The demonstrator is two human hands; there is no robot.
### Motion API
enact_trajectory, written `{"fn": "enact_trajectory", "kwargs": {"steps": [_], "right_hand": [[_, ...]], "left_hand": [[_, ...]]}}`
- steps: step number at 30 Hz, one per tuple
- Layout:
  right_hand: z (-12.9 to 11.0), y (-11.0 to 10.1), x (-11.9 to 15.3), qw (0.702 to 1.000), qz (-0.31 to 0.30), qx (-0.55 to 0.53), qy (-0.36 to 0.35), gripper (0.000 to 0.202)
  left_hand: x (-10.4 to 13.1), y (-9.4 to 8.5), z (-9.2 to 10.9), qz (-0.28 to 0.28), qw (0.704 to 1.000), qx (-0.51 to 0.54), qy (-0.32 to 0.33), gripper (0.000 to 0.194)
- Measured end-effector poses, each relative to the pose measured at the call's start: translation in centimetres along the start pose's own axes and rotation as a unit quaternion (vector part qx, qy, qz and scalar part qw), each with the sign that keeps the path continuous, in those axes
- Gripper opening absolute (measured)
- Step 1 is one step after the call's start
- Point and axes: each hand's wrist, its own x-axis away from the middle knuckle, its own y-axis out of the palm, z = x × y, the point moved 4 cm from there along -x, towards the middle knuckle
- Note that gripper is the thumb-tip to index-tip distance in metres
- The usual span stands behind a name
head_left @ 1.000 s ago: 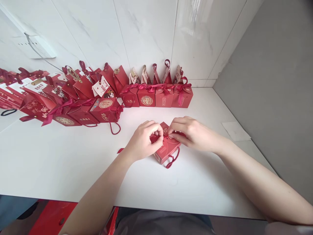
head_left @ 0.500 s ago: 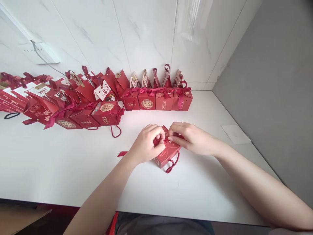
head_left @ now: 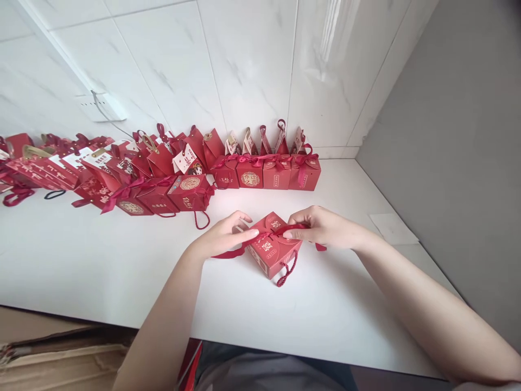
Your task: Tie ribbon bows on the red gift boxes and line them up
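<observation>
A red gift box (head_left: 280,255) with gold print sits angled on the white table, a twisted cord handle (head_left: 288,273) hanging from its near right side. Dark red ribbon (head_left: 234,253) crosses the top of the box and is looped over itself near the middle. My left hand (head_left: 222,234) is at the box's left edge, thumb laid by the ribbon and fingers apart. At the right, my right hand (head_left: 315,227) pinches the ribbon between thumb and fingers. The ribbon's other tail shows below this hand.
Several finished-looking red boxes with bows (head_left: 277,175) line the wall. More red bags and boxes (head_left: 93,163) crowd the back left. A white paper (head_left: 393,228) lies at the right by a grey panel. Brown cardboard (head_left: 61,364) shows below the table's front left edge.
My left hand has loosened from the ribbon over the box and moved left, its fingers spreading. My right hand stays at the ribbon. The view has shifted slightly, showing more on the left.
</observation>
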Motion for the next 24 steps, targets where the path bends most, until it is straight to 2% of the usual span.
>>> {"fn": "enact_trajectory", "kwargs": {"steps": [2, 4, 7, 9, 11, 14, 19, 24], "right_hand": [[0.0, -0.1, 0.0, 1.0, -0.002, -0.008, -0.008, 0.036], [-0.1, -0.1, 0.1, 1.0, -0.01, -0.018, -0.019, 0.034], [-0.3, -0.3, 0.3, 0.999, -0.019, -0.014, -0.024, 0.032], [-0.4, -0.3, 0.4, 0.999, -0.027, -0.01, -0.025, 0.034], [-0.6, -0.2, 0.5, 0.999, -0.038, -0.015, -0.032, 0.037], [-0.7, 0.1, 0.4, 0.999, -0.031, -0.022, -0.038, 0.042], [-0.8, 0.6, 0.0, 0.998, 0.0, -0.011, -0.06, 0.041], [-0.8, 0.5, 0.1, 0.998, 0.002, -0.001, -0.062, 0.037]], "left_hand": [[-0.3, 0.3, -0.8, -0.003, 1.0, 0.007, -0.024, 0.054], [-0.7, 0.3, -1.0, 0.034, 0.999, 0.005, -0.017, 0.055], [-0.9, -0.3, 0.1, 0.134, 0.987, -0.037, 0.08, 0.047], [-0.7, -0.4, 1.4, 0.158, 0.971, -0.077, 0.162, 0.035], [-0.5, -0.2, 2.4, 0.116, 0.966, -0.103, 0.205, 0.029], [-0.2, -0.1, 3.0, 0.049, 0.968, -0.129, 0.211, 0.029], [-0.3, -0.3, 4.1, -0.015, 0.966, -0.2, 0.164, 0.035], [-0.2, -0.8, 6.2, -0.098, 0.954, -0.253, 0.126, 0.029]]}}
